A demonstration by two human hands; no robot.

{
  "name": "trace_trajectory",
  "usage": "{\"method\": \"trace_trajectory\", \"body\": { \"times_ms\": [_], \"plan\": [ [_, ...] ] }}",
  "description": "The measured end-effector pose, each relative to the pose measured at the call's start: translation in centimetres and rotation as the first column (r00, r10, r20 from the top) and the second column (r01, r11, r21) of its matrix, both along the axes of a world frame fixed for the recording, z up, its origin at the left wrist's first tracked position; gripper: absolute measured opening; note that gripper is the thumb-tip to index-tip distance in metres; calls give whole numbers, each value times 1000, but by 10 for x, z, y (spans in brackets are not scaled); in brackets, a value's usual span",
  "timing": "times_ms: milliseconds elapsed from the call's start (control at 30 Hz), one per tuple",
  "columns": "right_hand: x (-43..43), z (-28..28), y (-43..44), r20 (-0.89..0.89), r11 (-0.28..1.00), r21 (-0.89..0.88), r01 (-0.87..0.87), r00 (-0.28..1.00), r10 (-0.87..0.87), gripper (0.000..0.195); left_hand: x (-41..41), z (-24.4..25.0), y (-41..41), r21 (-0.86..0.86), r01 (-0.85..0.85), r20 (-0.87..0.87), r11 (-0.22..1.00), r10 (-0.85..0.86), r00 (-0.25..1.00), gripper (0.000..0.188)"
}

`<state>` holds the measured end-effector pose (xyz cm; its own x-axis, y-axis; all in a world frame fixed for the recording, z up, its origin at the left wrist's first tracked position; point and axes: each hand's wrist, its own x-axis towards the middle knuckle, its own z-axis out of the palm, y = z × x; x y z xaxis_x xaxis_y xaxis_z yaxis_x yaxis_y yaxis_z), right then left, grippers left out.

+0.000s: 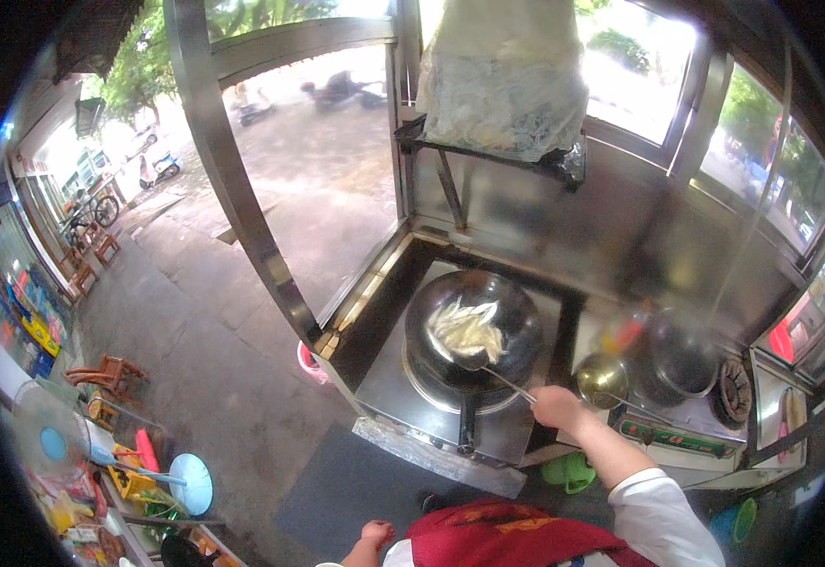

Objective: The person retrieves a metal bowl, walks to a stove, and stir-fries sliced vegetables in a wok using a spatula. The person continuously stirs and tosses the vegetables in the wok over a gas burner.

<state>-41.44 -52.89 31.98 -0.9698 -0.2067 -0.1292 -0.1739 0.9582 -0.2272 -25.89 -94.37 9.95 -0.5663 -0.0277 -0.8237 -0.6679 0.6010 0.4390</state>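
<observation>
My right hand (554,409) grips the handle of a metal ladle (501,375). Its dark bowl reaches into a black wok (518,312), touching or very near the food. Pale, long pieces of food (465,329) are heaped in the wok; their exact kind is unclear. The wok sits on a steel stove top (384,390), its dark handle (467,425) pointing towards me. Low beside my red apron (469,535), my left hand (378,533) is curled with nothing visible in it, away from the stove.
Right of the stove are a brass-coloured ladle (602,380), a dark pot (682,354) and a burner ring (733,393). A plastic-wrapped bundle (504,78) sits on a shelf above the wok. A green basket (568,471) is below. At left stands a fan (50,443).
</observation>
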Motion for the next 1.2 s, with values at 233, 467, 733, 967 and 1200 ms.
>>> {"method": "trace_trajectory", "body": {
  "times_ms": [233, 467, 733, 967, 1200],
  "plan": [
    [10, -22, -7, 79, 976, 24, 217, 973, -218, 25, 5, -34, -13, 123, -366, 107, 923, 354, 929, 17],
    [-8, -53, -4, 76, 957, -28, 288, 955, -286, 34, -4, 13, 2, 31, -127, 17, 991, 126, 992, 19],
    [-7, -51, -18, 165, 909, -134, 395, 913, -373, 38, 4, 32, 4, -37, -42, 57, 998, 44, 997, 22],
    [10, -56, -11, 82, 885, -274, 376, 926, -368, 39, 45, -123, -42, 216, -490, 215, 845, 448, 868, 24],
    [36, -68, 8, 35, 911, -227, 344, 938, -345, 41, 40, -112, -35, 99, -161, 82, 982, 153, 985, 25]
  ]
}}
